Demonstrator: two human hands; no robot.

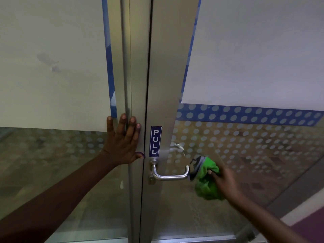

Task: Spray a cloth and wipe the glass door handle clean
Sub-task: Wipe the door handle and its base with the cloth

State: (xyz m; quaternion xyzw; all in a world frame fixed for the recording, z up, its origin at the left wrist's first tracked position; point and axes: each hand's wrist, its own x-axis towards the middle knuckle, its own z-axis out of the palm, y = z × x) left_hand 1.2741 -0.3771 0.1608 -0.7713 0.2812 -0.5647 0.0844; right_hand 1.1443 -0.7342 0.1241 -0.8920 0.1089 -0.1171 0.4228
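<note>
A silver lever door handle [168, 175] juts from the metal frame of the glass door [245, 155], just below a blue PULL sticker [155, 141]. My right hand [226, 183] grips a bunched green cloth [206, 179] with a grey edge, and the cloth touches the handle's free right end. My left hand [125, 139] lies flat with fingers spread on the metal door frame [135, 85], left of the sticker. No spray bottle is in view.
The glass panels carry white frosted film, a blue band and a pattern of dots. A second handle [178, 146] shows through the glass behind the door. A keyhole [151, 180] sits under the lever's base. Floor and a purple strip show at lower right.
</note>
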